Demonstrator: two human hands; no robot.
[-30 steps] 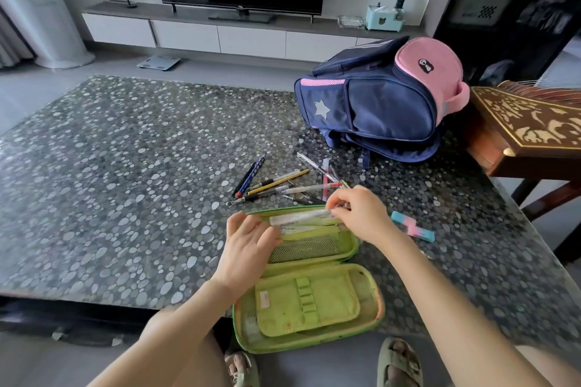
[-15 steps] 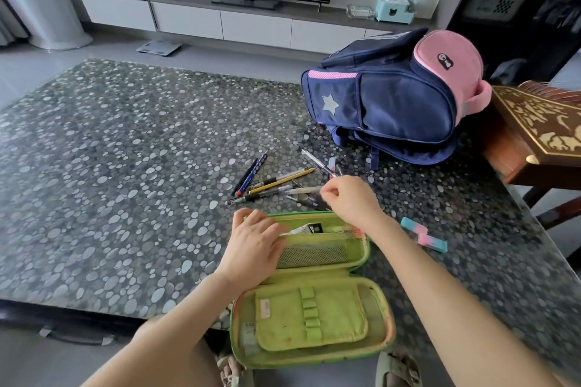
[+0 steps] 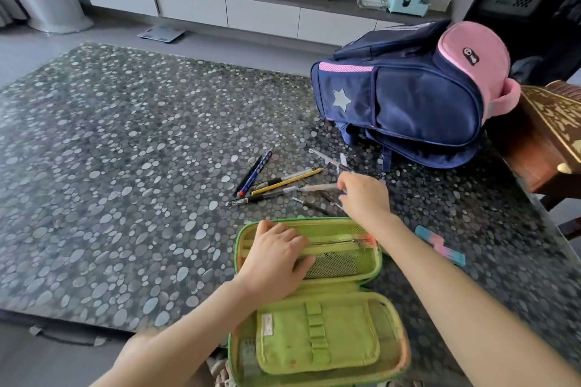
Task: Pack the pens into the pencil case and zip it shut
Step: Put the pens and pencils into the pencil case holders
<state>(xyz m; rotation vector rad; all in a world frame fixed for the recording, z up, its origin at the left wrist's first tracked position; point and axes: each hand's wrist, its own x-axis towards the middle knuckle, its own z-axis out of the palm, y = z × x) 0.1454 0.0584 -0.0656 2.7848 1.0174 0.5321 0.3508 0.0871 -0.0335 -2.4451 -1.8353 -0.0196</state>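
A green pencil case [image 3: 345, 264] lies open at the table's near edge, its lower half [image 3: 390, 324] hanging over the edge. My left hand [image 3: 276, 258] rests flat on the upper half, by the mesh pocket. Just beyond the case, several pens and pencils are scattered: a blue pencil [image 3: 256, 173], a yellow pencil [image 3: 289, 181], a black pen [image 3: 261, 196] and a clear pen [image 3: 325, 158]. My right hand [image 3: 361, 195] is over this pile, fingertips pinched on the end of a pale pink pen [image 3: 317, 188] that still lies on the table.
A navy and pink backpack [image 3: 408, 104] stands right behind the pens. A blue-pink eraser [image 3: 440, 245] lies right of the case. Carved wooden furniture [image 3: 553, 122] borders the pebble-patterned table [image 3: 125, 166] on the right.
My right hand left the case, where it had put a white pen into the upper half, and moved up to the loose pens. My left hand shifted onto the mesh pocket.
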